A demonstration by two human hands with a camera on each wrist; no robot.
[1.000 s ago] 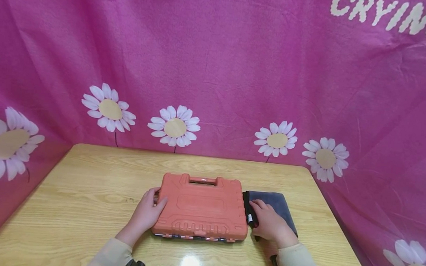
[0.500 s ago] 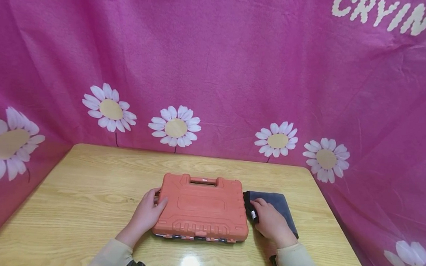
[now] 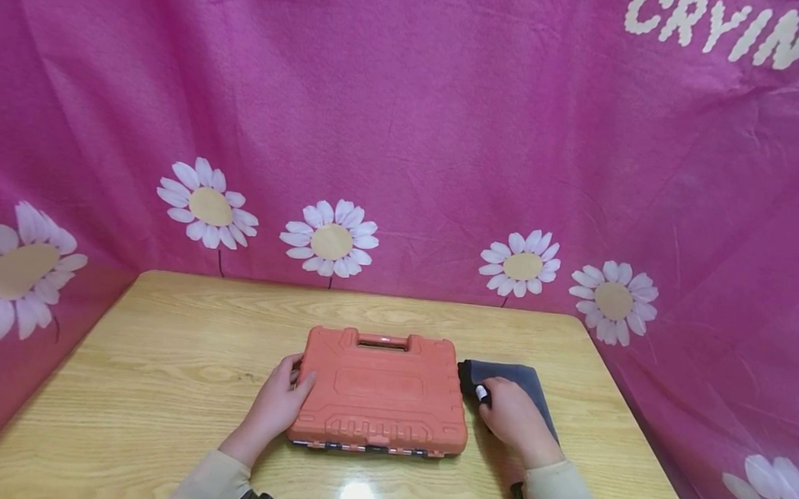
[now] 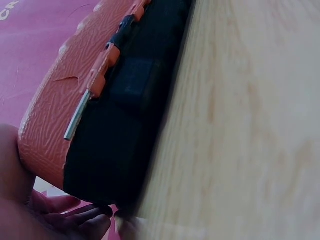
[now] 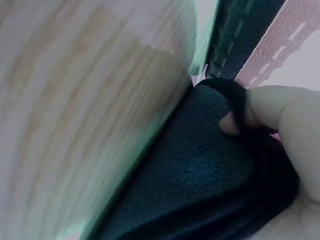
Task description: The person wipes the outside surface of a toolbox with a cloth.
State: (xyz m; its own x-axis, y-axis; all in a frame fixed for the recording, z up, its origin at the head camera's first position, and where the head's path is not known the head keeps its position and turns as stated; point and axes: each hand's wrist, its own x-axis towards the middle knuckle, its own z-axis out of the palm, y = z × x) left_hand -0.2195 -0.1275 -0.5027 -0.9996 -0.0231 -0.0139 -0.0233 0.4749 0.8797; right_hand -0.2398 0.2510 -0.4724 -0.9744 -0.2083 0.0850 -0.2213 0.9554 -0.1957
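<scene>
Left hand on orange case, right hand pinching dark cloth.
My left hand [image 3: 273,400] grips the left side of the orange case [image 3: 379,386], thumb over the lid's edge, fingers against the black base; the case lies flat and closed on the wooden table [image 3: 179,373], handle [image 3: 383,341] away from me, metal-pinned edge nearest me. My right hand [image 3: 514,417] pinches the black edge of the dark cloth [image 3: 510,373], which lies just right of the case; a white label [image 3: 481,393] shows by my fingers. Whether cloth and case touch, I cannot tell.
</scene>
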